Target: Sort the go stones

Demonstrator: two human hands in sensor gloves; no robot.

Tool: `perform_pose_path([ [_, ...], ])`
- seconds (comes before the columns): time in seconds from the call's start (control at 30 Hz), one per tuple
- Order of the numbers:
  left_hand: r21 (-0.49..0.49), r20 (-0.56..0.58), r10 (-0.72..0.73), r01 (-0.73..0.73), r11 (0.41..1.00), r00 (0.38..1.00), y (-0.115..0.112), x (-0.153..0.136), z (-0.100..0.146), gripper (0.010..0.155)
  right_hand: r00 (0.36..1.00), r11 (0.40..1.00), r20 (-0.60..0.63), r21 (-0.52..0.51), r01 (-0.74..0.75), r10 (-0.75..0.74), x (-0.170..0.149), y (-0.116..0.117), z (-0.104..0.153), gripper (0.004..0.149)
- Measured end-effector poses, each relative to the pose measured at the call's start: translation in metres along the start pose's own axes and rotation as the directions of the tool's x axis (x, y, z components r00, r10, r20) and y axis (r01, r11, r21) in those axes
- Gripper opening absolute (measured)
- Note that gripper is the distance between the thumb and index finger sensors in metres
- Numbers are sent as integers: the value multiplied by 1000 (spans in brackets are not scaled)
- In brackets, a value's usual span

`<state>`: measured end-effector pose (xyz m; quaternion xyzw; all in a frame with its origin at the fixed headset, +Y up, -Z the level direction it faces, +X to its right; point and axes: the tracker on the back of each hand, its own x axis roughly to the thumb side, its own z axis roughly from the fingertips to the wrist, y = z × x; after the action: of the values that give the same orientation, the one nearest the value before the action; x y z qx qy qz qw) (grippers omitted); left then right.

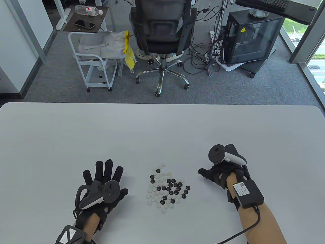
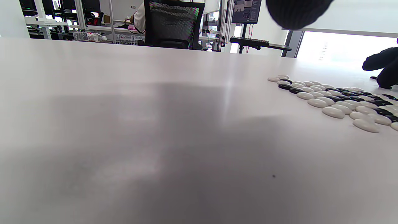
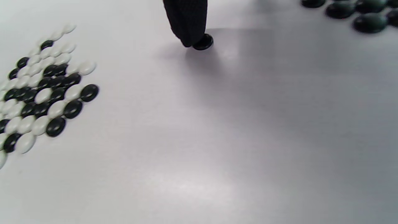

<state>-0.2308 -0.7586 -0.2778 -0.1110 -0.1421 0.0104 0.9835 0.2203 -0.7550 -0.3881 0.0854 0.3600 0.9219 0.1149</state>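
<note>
The left hand [image 1: 101,188] lies flat, fingers spread, holding nothing. The right hand [image 1: 218,175] presses one black stone [image 3: 203,42] under a fingertip. The mixed pile [image 1: 166,188] sits between the hands (smooth, hard, probably slippery; pinch by the edges).

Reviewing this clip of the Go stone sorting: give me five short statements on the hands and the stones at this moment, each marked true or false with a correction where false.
1. The left hand lies flat on the table with fingers spread. True.
2. The left hand holds a white stone. False: it holds nothing.
3. A right hand fingertip touches a black stone lying apart from the mixed pile. True.
4. The pile holds only white stones. False: black and white are mixed.
5. A bowl stands beside the pile. False: no bowl is visible.
</note>
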Motion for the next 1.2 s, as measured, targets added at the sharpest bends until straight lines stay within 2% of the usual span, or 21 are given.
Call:
perform_pose_path([
  [0.27, -4, 1, -5, 5, 1000, 1000, 0, 1, 0, 85, 990, 996, -126, -63, 59, -66, -45, -6, 13, 69],
  [0.6, -7, 4, -11, 11, 1000, 1000, 0, 3, -1, 85, 983, 991, -149, -92, 96, -109, -59, -7, 16, 70],
  [0.83, -9, 1, -7, 7, 1000, 1000, 0, 3, -1, 85, 997, 996, -69, -78, 34, -39, -33, -7, 17, 71],
  [1.0, -7, -1, -9, 9, 1000, 1000, 0, 3, -2, 85, 998, 999, 66, -41, -10, 12, 4, -2, 17, 70],
  [1.2, -4, 3, -9, 9, 1000, 1000, 0, 3, -2, 85, 976, 998, 211, 22, -52, 47, 45, 14, 13, 70],
])
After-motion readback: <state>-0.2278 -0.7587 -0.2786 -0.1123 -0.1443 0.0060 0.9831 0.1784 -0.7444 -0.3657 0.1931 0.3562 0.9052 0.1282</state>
